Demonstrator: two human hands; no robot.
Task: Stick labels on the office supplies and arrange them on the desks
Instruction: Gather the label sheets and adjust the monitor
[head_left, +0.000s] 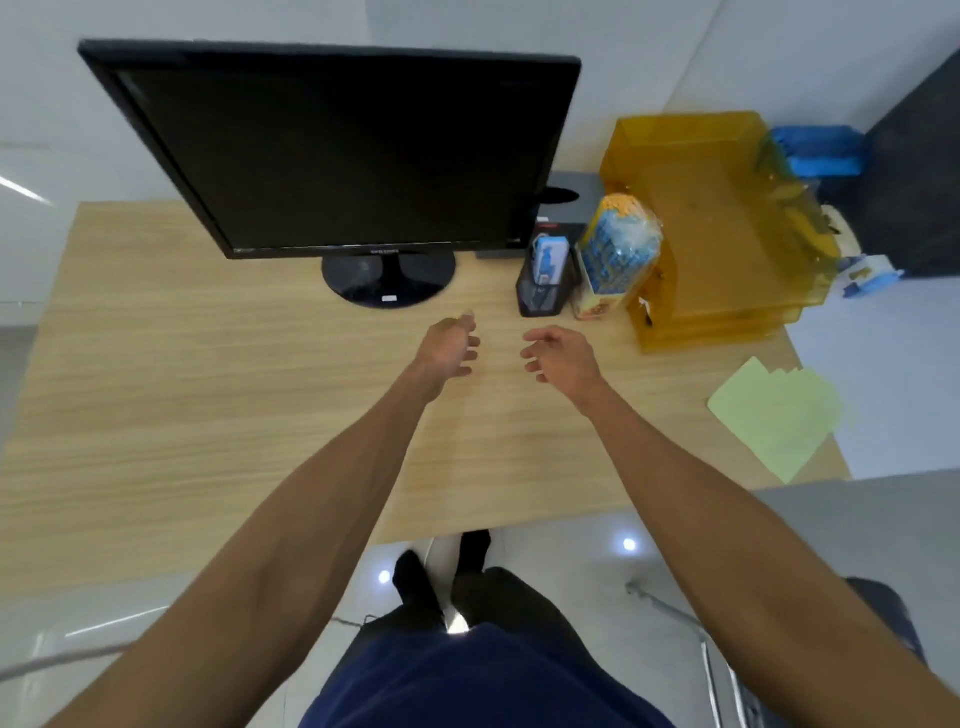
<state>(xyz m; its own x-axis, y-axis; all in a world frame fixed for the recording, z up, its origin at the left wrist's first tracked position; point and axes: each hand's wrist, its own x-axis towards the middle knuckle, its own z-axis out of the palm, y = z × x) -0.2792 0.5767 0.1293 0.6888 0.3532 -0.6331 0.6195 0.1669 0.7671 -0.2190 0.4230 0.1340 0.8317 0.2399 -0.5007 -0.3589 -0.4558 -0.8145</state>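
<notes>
Trays (717, 249) amber, translucent, stacked, green sheets (769, 415) overlapping nearby

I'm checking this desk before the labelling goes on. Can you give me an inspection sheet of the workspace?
Surface: light wood-grain desk; both hands are over its middle.
Job's things: black pen holder with a blue item in it; plastic-wrapped pack, blue and yellow, beside it; stacked amber trays; green paper sheets at the desk's right edge.
Clutter: black box behind the pen holder; blue items beyond the trays, too blurred to name.
Grippers: left hand and right hand above the desk, fingers loosely curled, holding nothing.
Cables: nothing seen on the desk.
Surroundings: dark monitor at the desk's back, pale walls, glossy floor.
</notes>
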